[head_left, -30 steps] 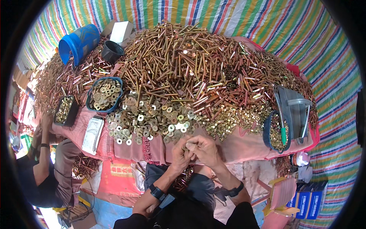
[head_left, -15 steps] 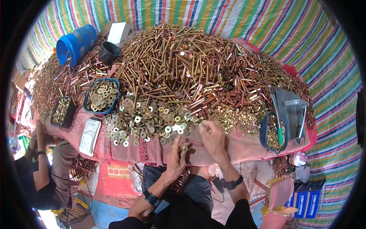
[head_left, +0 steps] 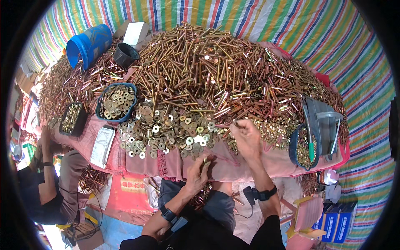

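Note:
My left hand point(head_left: 197, 174) is closed at the near edge of the washer heap point(head_left: 166, 131), thumb toward the fingers. A small brass-coloured metal part point(head_left: 206, 160) shows at its fingertips, too small to name surely. My right hand point(head_left: 246, 139) is bent in a pinch over the left end of the nut pile point(head_left: 271, 132). What its fingertips hold, if anything, is hidden. Behind both hands rises a large mound of coppery bolts and sleeves point(head_left: 200, 71). Pink cloth point(head_left: 250, 166) lies under the piles along the near edge.
Blue tubs of washers point(head_left: 98, 109) and nuts point(head_left: 293, 152) flank the heaps. At the left are a black nut tray point(head_left: 79, 127) and a silver block point(head_left: 102, 146). A blue bucket point(head_left: 98, 43) lies behind. Another person's arm point(head_left: 46, 183) is at far left.
My right hand has moved right and away from me, from the washers' edge to the nuts, its fingers now stretched into a pinch. My left hand stays nearly in place. The view has shifted slightly.

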Demonstrator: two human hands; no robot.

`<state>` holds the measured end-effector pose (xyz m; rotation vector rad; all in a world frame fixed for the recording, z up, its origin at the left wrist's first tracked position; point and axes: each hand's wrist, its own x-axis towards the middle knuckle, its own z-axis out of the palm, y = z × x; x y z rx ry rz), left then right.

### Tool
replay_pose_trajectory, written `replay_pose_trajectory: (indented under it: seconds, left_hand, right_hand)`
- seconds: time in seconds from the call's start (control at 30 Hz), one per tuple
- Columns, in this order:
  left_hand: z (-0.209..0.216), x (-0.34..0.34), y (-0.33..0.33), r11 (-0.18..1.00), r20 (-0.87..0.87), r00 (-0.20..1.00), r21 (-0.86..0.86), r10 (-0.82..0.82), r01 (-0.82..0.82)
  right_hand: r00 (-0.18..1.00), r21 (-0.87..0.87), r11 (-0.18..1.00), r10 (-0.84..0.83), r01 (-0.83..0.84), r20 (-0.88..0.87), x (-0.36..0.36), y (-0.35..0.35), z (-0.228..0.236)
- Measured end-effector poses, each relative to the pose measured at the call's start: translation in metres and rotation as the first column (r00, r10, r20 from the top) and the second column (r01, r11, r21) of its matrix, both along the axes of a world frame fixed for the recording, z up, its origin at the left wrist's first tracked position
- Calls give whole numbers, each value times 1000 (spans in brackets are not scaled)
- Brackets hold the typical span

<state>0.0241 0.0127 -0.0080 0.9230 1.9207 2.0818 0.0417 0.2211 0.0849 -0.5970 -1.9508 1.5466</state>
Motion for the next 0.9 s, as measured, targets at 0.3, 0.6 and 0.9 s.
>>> replay_pose_trajectory:
  seconds: [0.3,0.6,0.9]
  left_hand:
    - [4,-1,-1,998,-70,997,-51,30,-34]
    - [-5,-1,-3,994,-102,995,-101,24,-34]
    - [-6,0,-5,998,-116,993,-63,-9,1]
  right_hand:
    - [963,-184,946,264,-268,-47,29,-58,21]
    - [982,266,945,187,-189,36,34,-76,37]
    - [985,560,817,173,-137,-12,41,-86,36]
